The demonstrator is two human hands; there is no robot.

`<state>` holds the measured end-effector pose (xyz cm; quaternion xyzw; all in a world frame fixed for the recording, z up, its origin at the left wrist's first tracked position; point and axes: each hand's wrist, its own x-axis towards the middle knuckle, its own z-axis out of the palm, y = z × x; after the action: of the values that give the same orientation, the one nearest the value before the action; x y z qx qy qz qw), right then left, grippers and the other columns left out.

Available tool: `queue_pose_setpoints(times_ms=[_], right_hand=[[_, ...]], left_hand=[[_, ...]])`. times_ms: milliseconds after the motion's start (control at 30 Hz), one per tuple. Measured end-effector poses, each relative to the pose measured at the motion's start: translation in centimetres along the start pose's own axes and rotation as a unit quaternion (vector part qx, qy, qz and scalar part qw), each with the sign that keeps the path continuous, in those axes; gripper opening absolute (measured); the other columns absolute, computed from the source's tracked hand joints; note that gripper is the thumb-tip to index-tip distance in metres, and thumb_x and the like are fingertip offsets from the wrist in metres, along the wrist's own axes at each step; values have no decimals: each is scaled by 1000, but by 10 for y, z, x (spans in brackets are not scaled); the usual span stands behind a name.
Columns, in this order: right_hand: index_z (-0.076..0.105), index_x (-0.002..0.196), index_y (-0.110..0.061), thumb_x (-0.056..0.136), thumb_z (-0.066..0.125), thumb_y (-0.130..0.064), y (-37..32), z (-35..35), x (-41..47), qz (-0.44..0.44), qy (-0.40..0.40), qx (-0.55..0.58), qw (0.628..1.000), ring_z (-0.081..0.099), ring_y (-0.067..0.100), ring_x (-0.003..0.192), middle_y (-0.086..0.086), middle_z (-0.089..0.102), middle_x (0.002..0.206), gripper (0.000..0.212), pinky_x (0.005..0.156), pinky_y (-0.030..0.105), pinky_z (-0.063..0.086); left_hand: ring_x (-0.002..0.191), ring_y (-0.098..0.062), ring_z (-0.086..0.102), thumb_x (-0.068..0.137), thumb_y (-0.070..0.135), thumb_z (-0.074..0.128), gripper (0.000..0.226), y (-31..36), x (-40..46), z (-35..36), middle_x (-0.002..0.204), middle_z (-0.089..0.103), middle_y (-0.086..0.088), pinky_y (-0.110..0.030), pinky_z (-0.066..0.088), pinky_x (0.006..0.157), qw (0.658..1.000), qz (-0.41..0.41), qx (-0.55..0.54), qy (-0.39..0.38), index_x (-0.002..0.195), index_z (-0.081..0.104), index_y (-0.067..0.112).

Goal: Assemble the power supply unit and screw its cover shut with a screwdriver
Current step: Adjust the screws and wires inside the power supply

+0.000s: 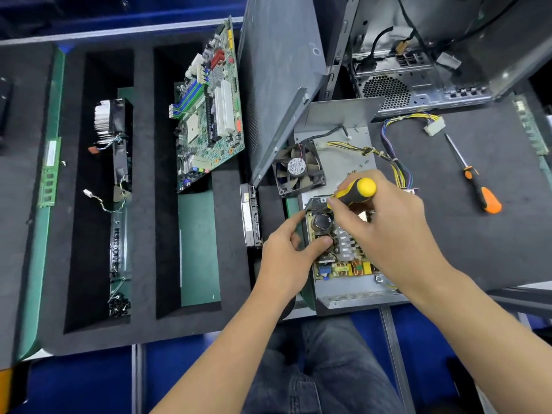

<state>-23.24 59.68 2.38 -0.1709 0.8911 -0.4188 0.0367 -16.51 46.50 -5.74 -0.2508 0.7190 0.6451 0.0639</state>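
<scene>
Head view: right hand [385, 225] fingers [343, 209] are curled around the yellow-and-black screwdriver [357, 192], with the handle angled up to the right and the tip end pointing down into the upper left corner of the power supply unit [343, 264]; the tip itself is hidden. Left hand [286, 255] grips the unit's left edge, thumb [321, 245] pressed on the circuit board beside a large black capacitor [321, 221], remaining fingers wrapped around the outer wall.

Power supply unit lies open on the dark surface [478, 240], directly in front of the person, its board with coils and heat sinks exposed. Fan [300, 170] rests tilted just beyond the unit's far left corner, lying on the grey metal cover [343, 121]. Yellow and black wire bundle [391, 162] runs across the cover toward a white connector [434, 127].

Second screwdriver with an orange handle [478, 180] lies apart to the right on the surface. Motherboard [209, 106] stands tilted in a foam tray [143, 204] on the left. Open computer case [418, 55] stands behind.
</scene>
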Motion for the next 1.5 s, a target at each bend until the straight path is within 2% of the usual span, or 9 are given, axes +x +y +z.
queue_pose_setpoints(times_ms=[567,700,800,900,1000,1133,1200,1300,1500], right_hand=[[59,100,-17,89,71,-29,-10,4,-1,23,-29,-46,998,66,15,76,-8,67,83,20,72,38,53],[43,116,-30,88,73,-27,-20,0,2,-29,-24,-91,995,65,25,67,0,66,76,41,62,42,55],[53,112,-13,92,70,-25,-26,-1,4,-103,-30,-175,979,60,31,68,6,62,78,30,60,42,52],[56,99,-4,92,61,-17,-33,-6,10,-126,-54,-189,972,50,32,82,10,56,86,16,72,41,42],[54,93,-4,91,59,-14,-43,-10,15,-119,-109,-236,958,52,34,74,10,55,81,12,63,40,38],[40,96,-18,98,57,-30,-53,-11,25,-85,-139,-455,875,53,32,67,1,31,62,21,56,33,35],[43,104,-18,101,52,-38,-57,-13,29,-70,-171,-429,884,59,34,82,2,36,73,23,58,34,36],[41,109,-17,94,58,-18,-63,-15,29,-56,-253,-322,910,50,24,85,3,36,106,23,68,39,44],[45,116,-13,101,36,-18,-72,-11,31,-111,-248,-475,837,62,35,93,4,36,82,18,64,38,43]], left_hand=[[52,-3,34,85,28,80,64,0,1,0,63,30,10,-12,30,50,1000,3,1,-2,143,53,26],[51,-3,32,85,28,80,60,2,0,0,50,32,16,-12,28,49,1000,4,-4,-5,139,54,31],[53,-5,28,85,29,79,54,0,2,0,60,28,13,-16,25,48,1000,13,4,0,133,55,39],[51,-6,26,84,26,79,47,-4,5,0,64,25,8,-17,24,47,1000,13,18,5,127,64,12],[51,-5,28,84,30,80,53,-4,6,0,66,25,7,-14,26,47,1000,5,23,1,132,63,17],[52,-4,32,83,31,81,65,-3,6,1,70,28,6,-11,29,49,1000,-6,18,0,143,53,27],[52,-3,32,84,32,80,64,-3,6,0,70,28,6,-11,29,49,1000,-6,21,-1,142,54,27],[53,-5,28,85,32,78,60,-3,6,0,68,26,6,-13,27,49,1000,0,26,-3,140,57,23],[52,-5,27,84,34,80,66,-5,8,0,69,25,7,-14,25,47,1000,-7,17,-3,144,52,30]])
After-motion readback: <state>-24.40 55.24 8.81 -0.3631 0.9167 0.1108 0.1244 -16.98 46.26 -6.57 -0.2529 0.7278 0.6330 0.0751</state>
